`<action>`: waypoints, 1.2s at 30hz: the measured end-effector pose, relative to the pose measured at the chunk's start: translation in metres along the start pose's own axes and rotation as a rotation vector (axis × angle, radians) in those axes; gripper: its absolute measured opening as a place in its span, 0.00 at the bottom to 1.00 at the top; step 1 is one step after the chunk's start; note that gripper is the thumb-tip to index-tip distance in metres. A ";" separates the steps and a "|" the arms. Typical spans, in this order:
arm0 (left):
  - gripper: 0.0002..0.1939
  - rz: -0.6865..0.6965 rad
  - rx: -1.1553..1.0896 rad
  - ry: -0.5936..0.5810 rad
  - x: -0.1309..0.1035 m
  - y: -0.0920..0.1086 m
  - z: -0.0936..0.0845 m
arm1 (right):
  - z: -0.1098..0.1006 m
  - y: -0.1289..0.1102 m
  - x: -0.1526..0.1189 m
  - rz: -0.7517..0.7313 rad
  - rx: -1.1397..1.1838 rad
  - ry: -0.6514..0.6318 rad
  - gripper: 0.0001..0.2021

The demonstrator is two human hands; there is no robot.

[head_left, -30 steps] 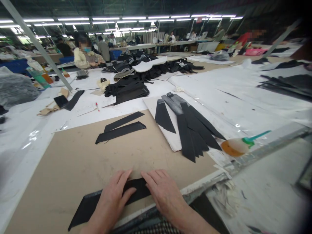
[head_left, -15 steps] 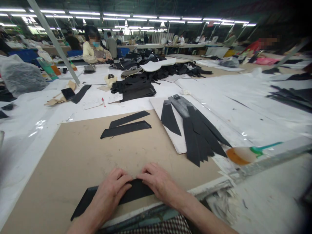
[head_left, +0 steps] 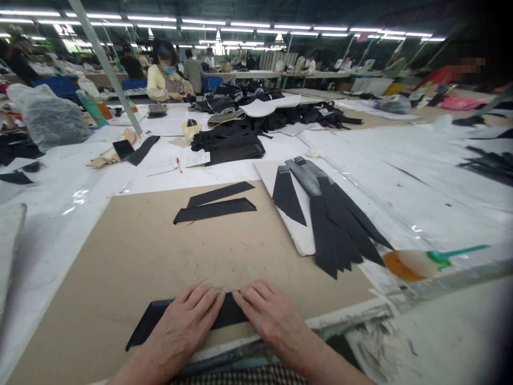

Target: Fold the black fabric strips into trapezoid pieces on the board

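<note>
The person's left hand (head_left: 188,321) and right hand (head_left: 274,315) lie flat, a little apart, with fingertips at the far edge of a black strip (head_left: 230,314). The strip sits near the front of the brown board (head_left: 148,246). The pictures can't tell if the fingers pinch. It looks like an edge-pressing step; the next move seems to need even, gentle fingers.

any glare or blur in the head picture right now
Head view: glare spots on the white table covering at left, the bottle at right softly blurred, upper right corner nearly black; same view, left hand and right hand clearer.
</note>
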State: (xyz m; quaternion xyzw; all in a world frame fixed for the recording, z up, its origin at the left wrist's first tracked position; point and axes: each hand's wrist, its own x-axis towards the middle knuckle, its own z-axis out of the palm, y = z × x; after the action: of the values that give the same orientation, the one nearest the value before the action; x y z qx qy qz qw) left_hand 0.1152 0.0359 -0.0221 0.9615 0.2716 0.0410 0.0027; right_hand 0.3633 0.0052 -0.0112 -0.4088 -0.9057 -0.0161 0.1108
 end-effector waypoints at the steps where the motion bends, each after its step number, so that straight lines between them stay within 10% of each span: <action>1: 0.29 -0.003 -0.011 -0.004 0.001 -0.001 -0.001 | -0.001 -0.002 0.003 0.027 -0.004 0.006 0.17; 4: 0.27 -0.057 -0.081 0.036 0.001 -0.007 -0.001 | -0.002 -0.011 0.015 0.129 -0.065 0.062 0.01; 13: 0.11 -0.470 -0.571 0.037 -0.037 -0.044 -0.016 | 0.008 -0.024 0.045 0.259 -0.124 0.023 0.06; 22: 0.10 -0.377 -0.545 0.033 -0.042 -0.044 -0.012 | 0.010 -0.037 0.069 0.154 0.350 -0.084 0.12; 36: 0.19 0.016 0.057 0.000 -0.058 -0.039 -0.016 | 0.021 -0.033 0.023 -0.055 -0.045 0.106 0.22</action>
State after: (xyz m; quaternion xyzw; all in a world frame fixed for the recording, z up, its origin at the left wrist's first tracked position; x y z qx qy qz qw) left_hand 0.0442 0.0389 -0.0120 0.9634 0.2648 0.0332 -0.0250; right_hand 0.3195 0.0027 -0.0245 -0.3846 -0.9090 -0.0611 0.1488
